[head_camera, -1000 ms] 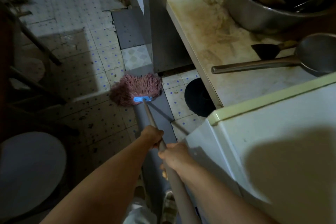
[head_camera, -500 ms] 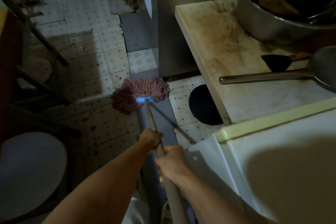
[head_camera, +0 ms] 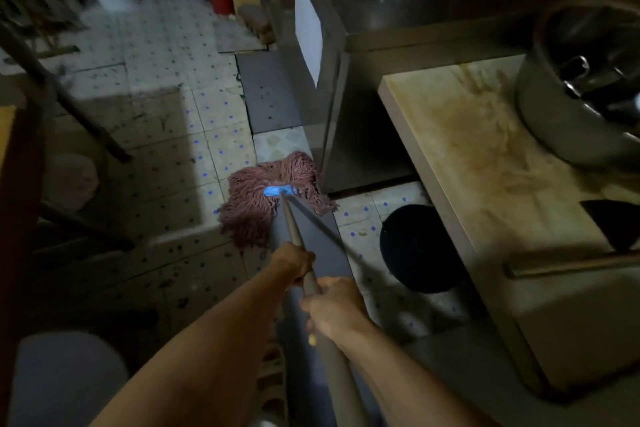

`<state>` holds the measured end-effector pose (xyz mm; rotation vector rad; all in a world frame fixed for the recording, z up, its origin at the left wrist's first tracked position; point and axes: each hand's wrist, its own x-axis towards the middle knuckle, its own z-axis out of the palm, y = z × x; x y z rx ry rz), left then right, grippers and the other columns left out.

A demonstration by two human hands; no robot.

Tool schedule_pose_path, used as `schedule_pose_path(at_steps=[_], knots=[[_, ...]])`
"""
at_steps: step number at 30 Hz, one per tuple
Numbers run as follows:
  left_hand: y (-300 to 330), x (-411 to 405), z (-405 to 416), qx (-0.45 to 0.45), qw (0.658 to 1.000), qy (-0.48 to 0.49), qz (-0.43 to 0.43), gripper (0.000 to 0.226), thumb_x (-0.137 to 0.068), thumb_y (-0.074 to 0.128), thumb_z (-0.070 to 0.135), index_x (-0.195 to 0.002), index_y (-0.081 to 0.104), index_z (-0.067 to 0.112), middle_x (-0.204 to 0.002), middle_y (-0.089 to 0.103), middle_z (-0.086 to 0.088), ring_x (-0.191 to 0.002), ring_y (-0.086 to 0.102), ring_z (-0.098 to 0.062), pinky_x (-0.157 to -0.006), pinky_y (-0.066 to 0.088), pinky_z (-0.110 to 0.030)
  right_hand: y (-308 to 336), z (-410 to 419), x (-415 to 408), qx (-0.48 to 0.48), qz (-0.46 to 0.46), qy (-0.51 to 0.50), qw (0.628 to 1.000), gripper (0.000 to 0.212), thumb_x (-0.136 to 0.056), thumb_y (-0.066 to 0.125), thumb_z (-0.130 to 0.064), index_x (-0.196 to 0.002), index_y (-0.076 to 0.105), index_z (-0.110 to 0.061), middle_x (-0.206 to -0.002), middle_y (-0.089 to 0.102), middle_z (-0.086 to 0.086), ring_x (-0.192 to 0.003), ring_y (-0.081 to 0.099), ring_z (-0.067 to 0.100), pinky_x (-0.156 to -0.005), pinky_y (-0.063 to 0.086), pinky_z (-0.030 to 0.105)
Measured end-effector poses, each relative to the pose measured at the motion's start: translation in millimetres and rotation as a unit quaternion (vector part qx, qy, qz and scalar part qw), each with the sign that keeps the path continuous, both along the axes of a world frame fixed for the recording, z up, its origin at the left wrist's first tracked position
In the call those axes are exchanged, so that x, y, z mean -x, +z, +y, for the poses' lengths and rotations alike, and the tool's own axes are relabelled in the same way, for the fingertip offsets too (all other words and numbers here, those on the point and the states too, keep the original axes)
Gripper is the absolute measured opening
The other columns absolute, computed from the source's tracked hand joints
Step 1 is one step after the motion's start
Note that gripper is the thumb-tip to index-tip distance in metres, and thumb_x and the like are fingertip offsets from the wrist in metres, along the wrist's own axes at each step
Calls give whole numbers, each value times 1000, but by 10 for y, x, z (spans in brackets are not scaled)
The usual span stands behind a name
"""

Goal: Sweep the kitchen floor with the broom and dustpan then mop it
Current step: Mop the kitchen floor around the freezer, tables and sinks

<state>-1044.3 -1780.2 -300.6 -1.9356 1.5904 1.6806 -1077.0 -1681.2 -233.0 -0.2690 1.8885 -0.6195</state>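
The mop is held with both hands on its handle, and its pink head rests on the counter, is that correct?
Not quite. In the head view both hands, left hand and right hand, grip the handle, but the pink mop head rests on the tiled floor, not the counter.

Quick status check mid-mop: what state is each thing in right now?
Mop head: down on the floor, strands spread, beside the steel cabinet.
Mop handle: tilted, gripped by both hands.
Left hand: grips the handle, lower down.
Right hand: grips the handle, higher up.
Pot: upright on the counter, utensils inside.
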Motion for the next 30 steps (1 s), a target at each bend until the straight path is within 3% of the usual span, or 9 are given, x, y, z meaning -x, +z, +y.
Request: schedule_pose_path(at_steps=[5, 9, 12, 14, 19, 22, 24, 27, 30], knots=[[-13, -6, -591, -16, 1000, -2, 25, 27, -91, 58, 11, -107, 58, -12, -88, 53, -18, -49, 48, -22, -23, 32, -17, -13, -585, -45, 4, -18, -25, 1000, 21, -85, 63, -6, -74, 56, -23, -62, 56, 3, -46, 52, 16, -43, 44, 24], [-61, 4, -965, -24, 999, 2, 22, 29, -92, 57, 14, -107, 59, -11, -87, 54, -17, -73, 62, -29, -40, 46, -20, -75, -965, -57, 4, -11, -39, 999, 28, -85, 62, -5, -69, 52, -26, -63, 57, 2, -49, 53, 16, -49, 47, 28], [-98, 34, -1227, -33, 999, 16, 25, 25, -92, 57, 12, -105, 59, -9, -69, 52, -14, -54, 54, -24, -24, 34, -18, -145, -1208, -31, 2, -8, -32, 999, 24, -85, 62, -8, -71, 52, -25, -64, 58, 3, -51, 55, 16, -53, 49, 29], [-131, 77, -1354, -40, 999, 14, 26, 19, -91, 58, 12, -99, 57, -5, -69, 53, -15, -51, 52, -22, -25, 37, -19, -184, -1326, 24, 0, -9, -28, 1000, 23, -86, 61, -9, -71, 52, -25, -66, 59, 3, -52, 55, 16, -52, 48, 28], [-156, 223, -1637, -41, 998, 29, 33, 20, -92, 57, 11, -101, 58, -7, -90, 54, -17, -92, 65, -35, -60, 53, -32, -277, -1614, 197, 11, -12, -28, 999, 22, -86, 62, -6, -75, 54, -24, -65, 58, 4, -48, 52, 15, -43, 42, 22], [-202, 331, -1923, -24, 999, 32, 31, 21, -92, 58, 11, -91, 57, -10, -89, 53, -18, -67, 59, -29, -29, 42, -18, -422, -1921, 257, 15, -17, -40, 999, 23, -85, 63, -12, -106, 59, -18, -77, 62, 7, -53, 56, 18, -43, 44, 22], [-247, 411, -2098, -5, 999, 32, 20, 29, -92, 58, 13, -107, 56, -12, -91, 52, -17, -76, 61, -32, -28, 40, -17, -517, -2096, 331, 15, -14, -30, 999, 30, -83, 64, -16, -112, 58, -21, -83, 62, 7, -59, 59, 20, -47, 48, 25], [-291, 577, -2335, 6, 1000, 31, 1, 38, -93, 57, 17, -119, 52, -11, -102, 58, -22, -100, 64, -36, -53, 52, -25, -604, -2319, 534, 25, -6, 5, 1000, 8, -85, 62, -16, -91, 63, -22, -77, 62, 6, -60, 60, 20, -53, 54, 30], [-319, 754, -2536, 2, 999, 42, 1, 40, -93, 57, 17, -121, 52, -11, -95, 53, -17, -102, 63, -35, -55, 51, -28, -659, -2540, 763, 30, 7, 22, 999, 9, -84, 63, -15, -81, 60, -23, -75, 63, 7, -59, 61, 20, -53, 56, 31]])
